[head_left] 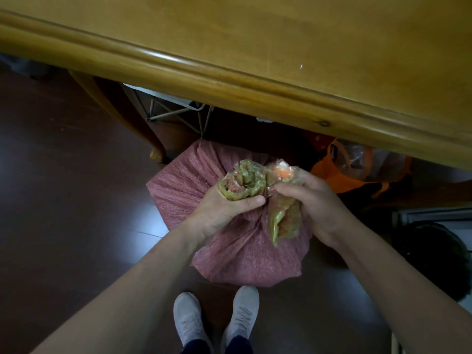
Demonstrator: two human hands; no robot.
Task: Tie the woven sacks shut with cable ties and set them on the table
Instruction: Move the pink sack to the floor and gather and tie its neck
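Note:
A pink woven sack stands on the dark floor in front of my feet, below the edge of the wooden table. Its mouth, with a green-yellow hem, is bunched into a crumpled neck. My left hand grips the left part of the bunched mouth, thumb across it. My right hand holds the right part, where a flap of the hem hangs down. No cable tie shows.
An orange bag with clear plastic lies under the table to the right. A table leg and a wire frame stand behind the sack. A dark object sits at the right. My shoes are just below the sack.

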